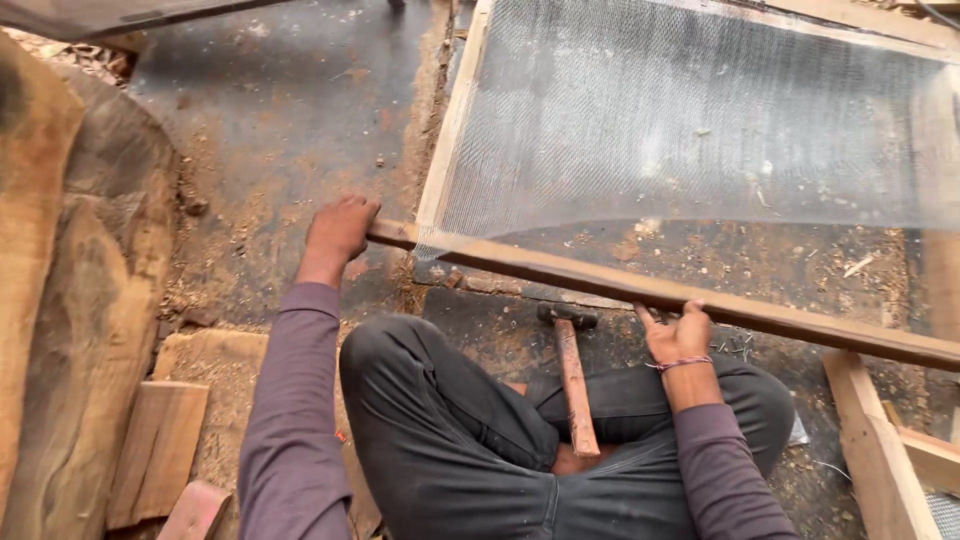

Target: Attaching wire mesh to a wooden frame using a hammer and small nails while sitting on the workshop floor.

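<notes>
A large wooden frame (440,170) lies flat on the dusty dark floor (280,120), filling the upper right of the head view; its side rails are pale, raw timber, and a fine, translucent whitish mesh (680,110) is stretched across it, its near edge loose and slightly frayed where it ends short of the front rail. Through the mesh and below it the floor shows rusty sawdust, chips and small debris. The front rail (600,280) is a long, darker brown wooden strip that runs on a slant from the left corner of the frame down toward the right edge of the view. The person sits cross-legged just behind it, in dark trousers and purple-grey long sleeves. To the left stand big rough slabs of timber (60,300), with shorter offcut boards (155,450) lying beside them, and more pale wooden pieces (880,450) sit at the lower right. A hammer (572,380) with a reddish wooden handle and dark metal head lies on the floor between the knees, head toward the rail, untouched. The left hand (338,228) is curled over the left end of the rail, gripping it. The right hand (678,330), with a red thread at the wrist, pinches the rail's near edge further along, fingers closed on it. A few small nails (735,347) lie scattered just beside that hand.
</notes>
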